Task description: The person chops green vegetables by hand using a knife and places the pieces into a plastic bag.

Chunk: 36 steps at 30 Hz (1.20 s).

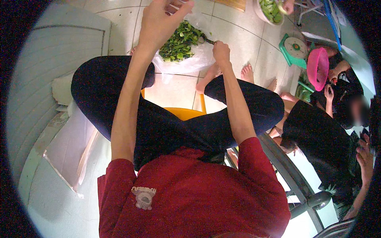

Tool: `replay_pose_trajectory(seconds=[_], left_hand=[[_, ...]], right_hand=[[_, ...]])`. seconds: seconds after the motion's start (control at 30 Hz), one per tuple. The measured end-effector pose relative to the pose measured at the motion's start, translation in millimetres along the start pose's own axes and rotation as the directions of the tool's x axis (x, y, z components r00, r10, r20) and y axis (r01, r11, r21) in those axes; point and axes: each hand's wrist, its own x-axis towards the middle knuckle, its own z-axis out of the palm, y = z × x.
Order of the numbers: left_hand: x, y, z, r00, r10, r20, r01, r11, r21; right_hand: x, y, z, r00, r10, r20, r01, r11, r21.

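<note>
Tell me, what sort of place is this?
Probably a home kitchen or small food-preparation area, though I can't be sure which. Chopped greens lie on plastic on a tiled floor, with a green dial scale and a bowl of more green pieces nearby.

Chopped greens on a plastic sheet, laid over floor tiles before the seated person; left hand to the heap's upper left, right hand just right of it. Farther right: bowl with vegetable pieces inside, then dial scale, then basket beside a co-worker.
</note>
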Motion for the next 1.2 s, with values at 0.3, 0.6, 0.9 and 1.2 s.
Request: replay_pose_trajectory(seconds=[0.3, 0.6, 0.9, 1.2], left_hand=[[0, -3, -2, 1.0, -0.002, 0.001, 0.002, 0.999, -0.046], [1, -1, 1, 0.999, 0.033, -0.021, -0.033, 0.999, -0.01], [1, -1, 0, 0.999, 0.035, 0.0, -0.035, 0.999, 0.01], [0, 1, 3, 1.0, 0.03, -0.007, -0.03, 0.998, 0.048]], right_hand=[[2, -12, -28, 0.981, 0.085, 0.173, -0.101, 0.991, 0.086], [13, -21, -74, 0.951, 0.144, 0.275, -0.156, 0.988, 0.022], [8, -43, -77, 0.993, -0.007, 0.115, -0.009, 0.991, 0.135], [-5, -45, -29, 0.987, -0.007, 0.163, 0.002, 1.0, 0.03]])
